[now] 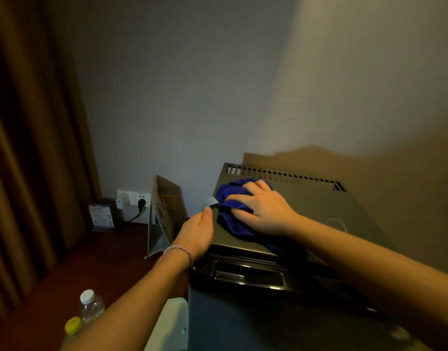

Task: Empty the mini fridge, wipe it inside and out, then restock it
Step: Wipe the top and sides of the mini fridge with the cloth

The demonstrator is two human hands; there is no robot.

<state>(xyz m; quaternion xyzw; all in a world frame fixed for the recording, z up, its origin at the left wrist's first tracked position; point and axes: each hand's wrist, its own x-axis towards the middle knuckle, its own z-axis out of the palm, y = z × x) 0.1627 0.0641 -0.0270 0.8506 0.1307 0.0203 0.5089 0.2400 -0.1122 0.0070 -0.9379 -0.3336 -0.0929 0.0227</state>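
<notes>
The dark mini fridge [326,209] stands at the right, seen from above, with a row of vent slots along the back of its top. A blue cloth [233,224] lies bunched on the top near its left edge. My right hand [262,211] presses flat on the cloth, fingers spread over it. My left hand [196,231] grips the fridge's upper left edge, thumb on top, beside the cloth. The door's recessed handle [248,276] shows at the front, below the hands.
On the reddish-brown surface to the left are two plastic bottles, one with a white cap [90,306] and one with a yellow cap [72,325]. A cardboard stand [164,214] leans beside the fridge. A wall socket with plugs [133,200], a small card [100,216] and brown curtains [28,148] sit behind.
</notes>
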